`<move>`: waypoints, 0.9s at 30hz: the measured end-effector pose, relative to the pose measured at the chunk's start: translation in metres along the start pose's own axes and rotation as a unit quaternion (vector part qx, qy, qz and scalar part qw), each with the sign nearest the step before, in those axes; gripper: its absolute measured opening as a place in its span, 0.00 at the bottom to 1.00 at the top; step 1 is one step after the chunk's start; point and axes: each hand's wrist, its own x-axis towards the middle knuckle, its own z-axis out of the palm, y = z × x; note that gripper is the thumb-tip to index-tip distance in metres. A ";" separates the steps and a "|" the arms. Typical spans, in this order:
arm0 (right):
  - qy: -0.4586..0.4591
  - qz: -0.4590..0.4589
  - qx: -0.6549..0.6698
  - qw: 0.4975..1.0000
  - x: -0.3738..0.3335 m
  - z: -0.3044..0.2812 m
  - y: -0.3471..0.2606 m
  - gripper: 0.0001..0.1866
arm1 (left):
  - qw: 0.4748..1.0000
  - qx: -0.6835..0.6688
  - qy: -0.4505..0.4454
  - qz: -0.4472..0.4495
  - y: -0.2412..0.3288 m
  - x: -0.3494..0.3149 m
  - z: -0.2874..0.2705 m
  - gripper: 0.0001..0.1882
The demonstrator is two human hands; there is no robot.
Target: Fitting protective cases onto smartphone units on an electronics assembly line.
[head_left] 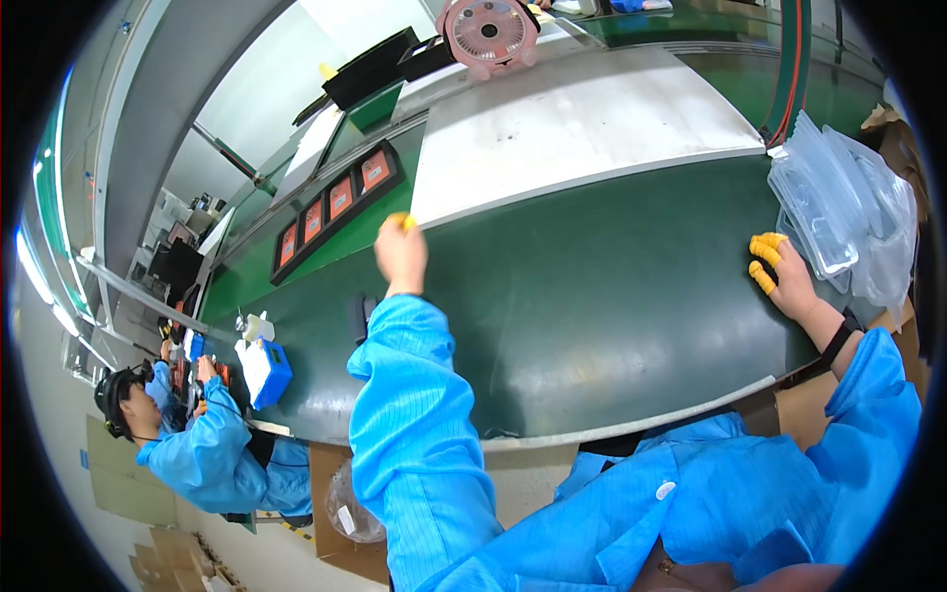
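Hovering near a black tray (340,226) beyond the worktop (592,296), seemingly full with four orange packs (340,196), the left hand (401,259) had an unreadable grip, while the right hand (791,284) hung open beside apparently unused clear trays (814,212).

Green workbench (612,286) and blue smocks (414,434) suggest a workshop.

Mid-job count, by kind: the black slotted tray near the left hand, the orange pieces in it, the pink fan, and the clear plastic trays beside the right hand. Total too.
Black slotted tray: 1
Orange pieces: 4
Pink fan: 1
Clear plastic trays: stacked and overlapping, cannot count
Total, leaving out the clear stack: 6
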 end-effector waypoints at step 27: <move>-0.061 0.167 0.127 0.976 0.024 0.031 -0.029 0.05 | 0.936 0.302 -0.079 0.163 -0.156 0.148 0.109 0.27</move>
